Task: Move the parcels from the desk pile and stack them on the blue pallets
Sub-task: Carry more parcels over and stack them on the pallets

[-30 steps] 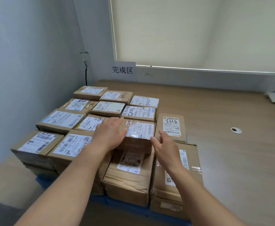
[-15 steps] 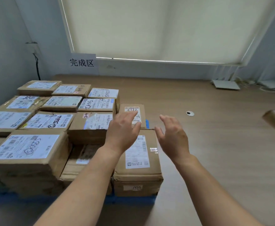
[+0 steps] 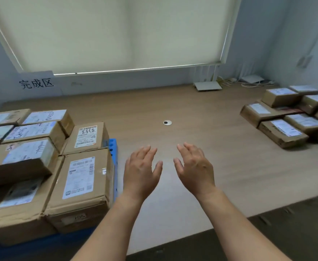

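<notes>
Stacked brown cardboard parcels (image 3: pixel 79 183) with white labels fill the left of the view, resting on a blue pallet (image 3: pixel 113 147) whose edge shows beside them. A second pile of parcels (image 3: pixel 282 129) lies on the wooden desk at the far right. My left hand (image 3: pixel 141 172) and my right hand (image 3: pixel 195 170) hover side by side over the bare desk between the two groups, backs up, fingers straight and spread, holding nothing. Both hands are apart from every parcel.
The wooden desk (image 3: pixel 173 102) runs to the wall under a drawn window blind. A round cable grommet (image 3: pixel 167 122) sits mid-desk. A white router (image 3: pixel 208 85) and cables lie at the back right. A paper sign (image 3: pixel 36 83) hangs on the wall at left.
My view has swung right from the pallet stack; the desk pile has come into sight. My left hand has left the stacked parcel's top and both hands now hover over bare desk.
</notes>
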Available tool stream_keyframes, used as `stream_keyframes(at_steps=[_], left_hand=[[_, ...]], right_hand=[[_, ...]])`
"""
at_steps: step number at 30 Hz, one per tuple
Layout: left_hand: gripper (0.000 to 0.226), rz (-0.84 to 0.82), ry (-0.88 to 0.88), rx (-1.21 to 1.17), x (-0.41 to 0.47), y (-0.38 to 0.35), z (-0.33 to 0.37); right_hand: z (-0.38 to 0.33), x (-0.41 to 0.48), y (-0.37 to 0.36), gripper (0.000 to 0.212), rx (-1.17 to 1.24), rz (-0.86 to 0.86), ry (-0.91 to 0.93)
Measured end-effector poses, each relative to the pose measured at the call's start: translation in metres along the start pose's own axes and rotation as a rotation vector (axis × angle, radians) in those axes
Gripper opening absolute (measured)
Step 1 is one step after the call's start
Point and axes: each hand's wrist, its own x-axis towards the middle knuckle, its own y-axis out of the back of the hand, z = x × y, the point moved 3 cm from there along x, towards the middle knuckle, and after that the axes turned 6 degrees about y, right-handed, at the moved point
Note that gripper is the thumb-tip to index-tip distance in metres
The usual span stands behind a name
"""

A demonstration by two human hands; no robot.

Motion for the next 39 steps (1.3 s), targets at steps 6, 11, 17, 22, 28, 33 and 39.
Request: stream_keyframes(at_steps=[6, 11, 17, 22, 28, 33, 39], left_hand=[[0.064, -0.093, -0.034, 0.141, -0.007, -0.052, 0.078], [0.062, -0.123, -0.051, 0.155, -0.012, -0.094, 0.147], [0.066, -0.177, -0.128, 0.168, -0.019, -0.138, 0.219], [0.067, -0.222, -0.204, 0.168, -0.012, -0.168, 0.265], [0.069, -0.251, -0.281, 0.130, 0.009, -0.216, 0.314], [0.069, -0.276, -0.311, 0.108, 0.041, -0.265, 0.368], [0.071, -0.297, -0.292, 0.080, 0.099, -0.320, 0.428]], right_hand=[[0.084, -0.027, 0.037, 0.050, -0.140, -0.049, -0.044], [0.151, -0.050, 0.072, 0.056, -0.230, -0.045, -0.081], [0.219, -0.074, 0.109, 0.060, -0.305, -0.008, -0.154], [0.268, -0.087, 0.129, 0.062, -0.338, 0.016, -0.236], [0.330, -0.092, 0.146, 0.059, -0.363, 0.014, -0.338], [0.397, -0.080, 0.159, 0.058, -0.394, 0.002, -0.403], [0.487, -0.037, 0.161, 0.057, -0.405, -0.057, -0.393]])
